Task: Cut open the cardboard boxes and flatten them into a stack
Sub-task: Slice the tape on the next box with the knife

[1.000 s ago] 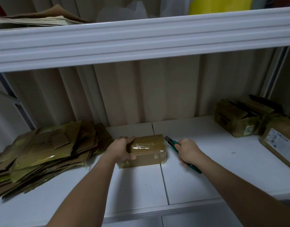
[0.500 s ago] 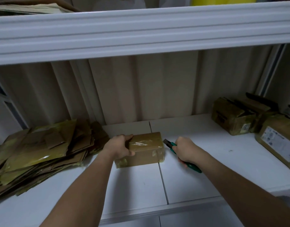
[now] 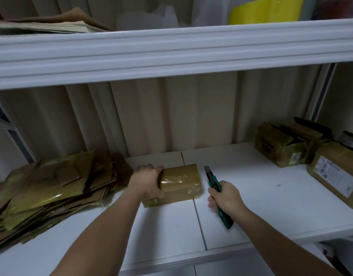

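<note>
A small taped cardboard box (image 3: 181, 182) lies on the white shelf (image 3: 261, 196) near its middle. My left hand (image 3: 147, 181) grips the box's left end, fingers over its top. My right hand (image 3: 225, 198) holds a green utility knife (image 3: 214, 181) just right of the box; the blade points away from me and stands clear of the cardboard. A pile of flattened cardboard (image 3: 50, 188) lies at the left of the shelf.
Several unopened boxes (image 3: 279, 144) stand at the shelf's right end, one with a white label (image 3: 335, 176). An upper shelf edge (image 3: 171, 50) overhangs, carrying flat cardboard (image 3: 44, 24) and a yellow item (image 3: 265, 10). A curtain-like wall closes the back.
My right hand has drawn the knife back from the box's right end and turned its blade to point away. The left hand keeps its hold on the box.
</note>
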